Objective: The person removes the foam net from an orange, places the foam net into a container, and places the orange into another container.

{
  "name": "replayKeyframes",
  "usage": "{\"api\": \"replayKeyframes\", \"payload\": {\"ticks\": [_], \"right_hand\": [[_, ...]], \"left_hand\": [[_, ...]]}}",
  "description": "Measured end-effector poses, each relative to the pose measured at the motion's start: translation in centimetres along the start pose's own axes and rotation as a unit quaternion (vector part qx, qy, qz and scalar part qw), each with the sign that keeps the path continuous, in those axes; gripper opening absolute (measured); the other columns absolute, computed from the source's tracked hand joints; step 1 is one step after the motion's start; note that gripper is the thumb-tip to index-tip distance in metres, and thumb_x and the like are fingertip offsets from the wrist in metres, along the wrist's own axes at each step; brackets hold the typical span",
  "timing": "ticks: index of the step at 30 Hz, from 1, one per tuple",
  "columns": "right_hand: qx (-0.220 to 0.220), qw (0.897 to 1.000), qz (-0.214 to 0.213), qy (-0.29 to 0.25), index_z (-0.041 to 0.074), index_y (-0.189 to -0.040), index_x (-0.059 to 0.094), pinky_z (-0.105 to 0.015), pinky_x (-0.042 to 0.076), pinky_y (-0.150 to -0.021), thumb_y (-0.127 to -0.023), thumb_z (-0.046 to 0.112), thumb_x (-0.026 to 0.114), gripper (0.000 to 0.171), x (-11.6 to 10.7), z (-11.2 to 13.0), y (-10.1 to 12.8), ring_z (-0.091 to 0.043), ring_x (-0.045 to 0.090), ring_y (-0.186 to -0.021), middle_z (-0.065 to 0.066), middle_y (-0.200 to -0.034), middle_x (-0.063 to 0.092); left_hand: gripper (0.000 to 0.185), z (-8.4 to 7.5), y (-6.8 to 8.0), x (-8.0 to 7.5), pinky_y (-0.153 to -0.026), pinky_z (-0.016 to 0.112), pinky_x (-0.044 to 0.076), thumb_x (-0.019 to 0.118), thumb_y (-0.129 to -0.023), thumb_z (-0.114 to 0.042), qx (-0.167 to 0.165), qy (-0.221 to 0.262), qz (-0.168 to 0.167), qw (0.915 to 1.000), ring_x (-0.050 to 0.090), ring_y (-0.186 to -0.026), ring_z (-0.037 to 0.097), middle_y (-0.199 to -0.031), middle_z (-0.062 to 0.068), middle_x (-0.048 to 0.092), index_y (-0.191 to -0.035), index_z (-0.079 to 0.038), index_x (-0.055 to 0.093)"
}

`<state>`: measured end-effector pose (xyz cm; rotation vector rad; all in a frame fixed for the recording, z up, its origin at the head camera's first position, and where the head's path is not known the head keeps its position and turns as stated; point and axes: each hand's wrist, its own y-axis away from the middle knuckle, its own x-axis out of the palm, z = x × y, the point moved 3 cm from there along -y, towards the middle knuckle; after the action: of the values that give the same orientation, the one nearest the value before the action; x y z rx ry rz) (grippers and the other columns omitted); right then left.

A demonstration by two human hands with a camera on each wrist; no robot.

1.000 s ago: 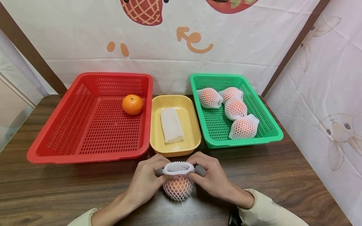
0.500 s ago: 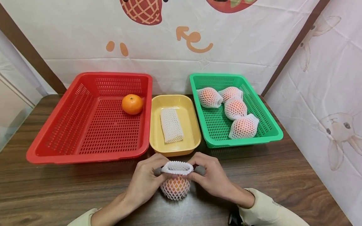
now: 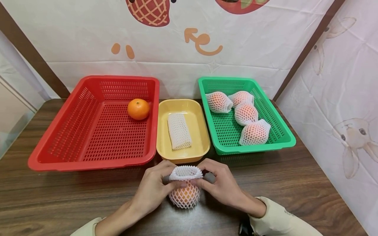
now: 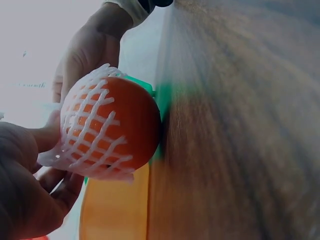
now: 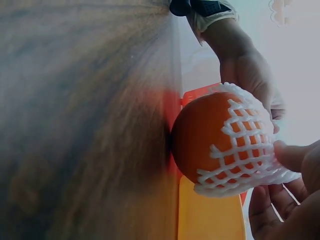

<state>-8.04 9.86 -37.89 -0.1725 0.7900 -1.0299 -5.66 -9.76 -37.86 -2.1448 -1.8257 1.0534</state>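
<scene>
An orange [image 4: 142, 122] rests on the table, its upper part inside a white foam net sleeve [image 3: 185, 198]. In both wrist views the lower part of the fruit is bare. My left hand [image 3: 152, 184] pinches the sleeve's upper edge on the left, thumb in front and fingers behind. On the other side my right hand [image 3: 220, 183] pinches the same edge, thumb also in front. The sleeve's mouth gapes between the two hands, above the fruit.
A red basket [image 3: 97, 165] at left holds one bare orange [image 3: 138, 109]. The yellow tray [image 3: 163, 144] in the middle contains flat foam net [image 3: 179, 131]. At right, a green basket [image 3: 283, 137] holds several net-wrapped fruits [image 3: 255, 132].
The sleeve's mouth has shifted slightly and opened wider than half a second ago. Both hands keep their pinch and stay nearly in place. Baskets and tray are unchanged.
</scene>
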Motion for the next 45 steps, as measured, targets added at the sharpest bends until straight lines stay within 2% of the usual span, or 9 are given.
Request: {"api": "replayKeyframes", "payload": {"ticks": [6,10,16,22,27,33,38,41,45], "right_hand": [[0.001,1.000,0.019,-0.012,0.021,-0.104,0.065,-0.031,0.051,-0.072,-0.082,0.020,0.077,0.025,0.17,-0.18,-0.04,-0.011,0.057,-0.091,0.007,-0.102,0.062],[0.003,0.999,0.026,-0.018,0.020,-0.100,0.067,-0.031,0.051,-0.074,-0.082,0.020,0.077,0.021,0.29,-0.31,-0.01,-0.011,0.059,-0.091,0.007,-0.099,0.063],[-0.002,1.000,0.013,-0.004,0.018,-0.091,0.067,-0.029,0.052,-0.071,-0.080,0.013,0.078,0.017,0.14,-0.11,-0.02,-0.011,0.060,-0.085,0.006,-0.092,0.063],[0.014,1.000,0.003,0.010,0.014,-0.085,0.065,-0.032,0.053,-0.068,-0.077,0.003,0.078,0.019,-0.07,0.40,-0.22,-0.010,0.059,-0.082,0.003,-0.087,0.063],[0.005,1.000,-0.002,0.014,0.013,-0.085,0.065,-0.029,0.052,-0.068,-0.078,0.004,0.078,0.018,-0.13,0.49,-0.25,-0.011,0.060,-0.081,0.003,-0.087,0.063],[-0.009,1.000,0.005,-0.002,0.019,-0.092,0.066,-0.029,0.052,-0.070,-0.081,0.012,0.077,0.017,-0.06,-0.04,-0.10,-0.010,0.060,-0.085,0.007,-0.092,0.063],[-0.022,0.999,0.024,0.007,0.018,-0.104,0.066,-0.032,0.051,-0.077,-0.082,0.019,0.077,0.025,-0.02,-0.13,-0.18,-0.011,0.058,-0.095,0.006,-0.103,0.062],[-0.013,0.999,0.037,0.009,0.018,-0.106,0.066,-0.031,0.050,-0.080,-0.081,0.022,0.077,0.027,0.08,-0.17,-0.18,-0.011,0.057,-0.098,0.007,-0.105,0.061],[-0.011,0.999,0.031,0.000,0.019,-0.099,0.067,-0.029,0.051,-0.077,-0.081,0.019,0.077,0.020,0.13,-0.15,-0.17,-0.010,0.059,-0.092,0.008,-0.099,0.063]], "left_hand": [[0.022,-0.10,-0.06,-0.08,-0.068,0.017,0.050,0.085,-0.067,-0.008,0.031,-0.008,-0.016,0.9994,0.060,-0.078,0.006,-0.083,-0.011,0.063,-0.082,-0.016,0.072],[0.022,-0.13,-0.01,-0.16,-0.068,0.017,0.049,0.085,-0.068,-0.007,0.030,-0.003,-0.015,0.9994,0.060,-0.078,0.006,-0.083,-0.011,0.063,-0.084,-0.016,0.073],[0.027,-0.01,-0.07,-0.08,-0.072,0.020,0.051,0.084,-0.069,-0.006,0.016,0.009,-0.001,0.9998,0.061,-0.083,0.007,-0.089,-0.011,0.063,-0.092,-0.016,0.073],[0.031,0.16,-0.09,-0.10,-0.076,0.023,0.051,0.086,-0.067,-0.016,-0.025,-0.003,0.022,0.9995,0.061,-0.088,0.007,-0.095,-0.014,0.062,-0.095,-0.018,0.072],[0.031,0.16,-0.08,-0.06,-0.077,0.025,0.050,0.085,-0.069,-0.021,-0.041,-0.006,0.040,0.9983,0.060,-0.089,0.006,-0.096,-0.015,0.062,-0.096,-0.018,0.072],[0.026,-0.01,-0.04,-0.09,-0.071,0.021,0.051,0.085,-0.067,-0.012,0.001,-0.003,0.009,1.0000,0.060,-0.081,0.006,-0.088,-0.011,0.063,-0.090,-0.015,0.073],[0.027,-0.15,-0.01,-0.20,-0.071,0.017,0.050,0.085,-0.066,-0.005,0.038,-0.002,-0.021,0.9990,0.061,-0.079,0.009,-0.085,-0.006,0.066,-0.089,-0.012,0.073],[0.027,-0.17,-0.01,-0.28,-0.072,0.017,0.050,0.084,-0.065,-0.003,0.041,0.000,-0.027,0.9988,0.062,-0.079,0.010,-0.086,-0.005,0.067,-0.089,-0.011,0.073],[0.028,-0.25,-0.01,-0.26,-0.073,0.019,0.050,0.084,-0.066,-0.003,0.034,0.008,-0.020,0.9992,0.062,-0.082,0.009,-0.088,-0.006,0.067,-0.091,-0.011,0.073]]}}
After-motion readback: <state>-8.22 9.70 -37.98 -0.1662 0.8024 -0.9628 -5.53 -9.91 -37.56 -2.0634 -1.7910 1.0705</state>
